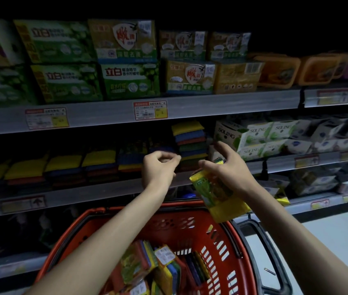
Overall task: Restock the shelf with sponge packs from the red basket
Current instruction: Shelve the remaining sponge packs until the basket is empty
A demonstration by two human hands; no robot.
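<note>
A red basket (190, 222) sits below me with several sponge packs (158, 267) inside. My right hand (226, 167) holds a yellow sponge pack (219, 196) by its top, hanging above the basket's far rim. My left hand (160, 167) is raised in front of the middle shelf (105, 190), fingers curled, with nothing visible in it. A tall stack of multicoloured sponge packs (190, 141) stands on that shelf just behind both hands. Lower stacks of sponge packs (62, 167) run to the left.
Soap boxes (126, 79) fill the top shelf. White Soling boxes (254, 137) stand right of the sponge stack. The basket's black handle (262, 248) lies at its right side. Pale floor (317, 237) shows at the lower right.
</note>
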